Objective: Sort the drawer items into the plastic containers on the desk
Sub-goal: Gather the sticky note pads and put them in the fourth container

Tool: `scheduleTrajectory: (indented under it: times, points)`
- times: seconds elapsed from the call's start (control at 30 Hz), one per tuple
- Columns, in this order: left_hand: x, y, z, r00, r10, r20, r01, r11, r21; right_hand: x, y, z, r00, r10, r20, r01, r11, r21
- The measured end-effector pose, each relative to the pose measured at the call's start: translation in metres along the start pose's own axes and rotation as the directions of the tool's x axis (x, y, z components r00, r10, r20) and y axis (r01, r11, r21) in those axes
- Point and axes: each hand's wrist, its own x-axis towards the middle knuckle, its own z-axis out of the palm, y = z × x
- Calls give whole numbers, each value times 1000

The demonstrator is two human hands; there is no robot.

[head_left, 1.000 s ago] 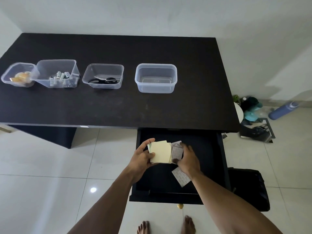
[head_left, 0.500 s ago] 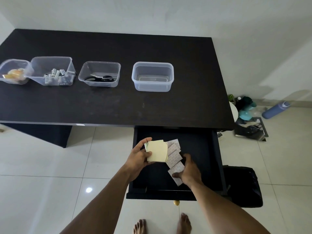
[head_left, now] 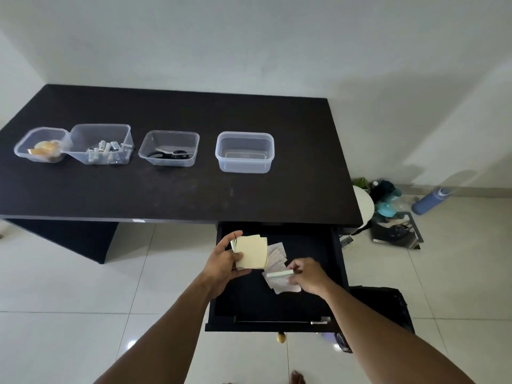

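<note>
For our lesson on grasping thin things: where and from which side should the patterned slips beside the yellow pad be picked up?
Pinch the patterned slips at their right-hand corners, coming from above and the right. They look flat and fanned, and their left ends are hidden behind the yellow pad in the left hand.

Single head view, wide-angle, edges bowed; looks forward and steeply down from high over the floor; desk mid-frame, wall behind it; open drawer near, below centre; forearms enter from the bottom edge.
</note>
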Motion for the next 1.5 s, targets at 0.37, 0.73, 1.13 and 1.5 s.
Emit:
scheduleTrajectory:
  times: [0.37, 0.73, 1.13, 1.5]
  points:
    - [-41, 41, 20, 999, 42, -24, -44, 995, -85, -65, -53, -77, 800, -428, -421, 471, 882, 0]
    - [-64, 55, 47, 998, 52, 25, -49, 990, -131, -90, -91, -59, 325, -797, -508, 803, 516, -296]
    - [-61, 52, 42, 990, 37, 133, -21, 992, -124, -81, -74, -35, 451, -797, -401, 749, 583, -315]
    - [-40, 24, 25, 999, -8, 42, 14, 989, -149, -40, -9, -3, 819, -216, -532, 316, 943, 103]
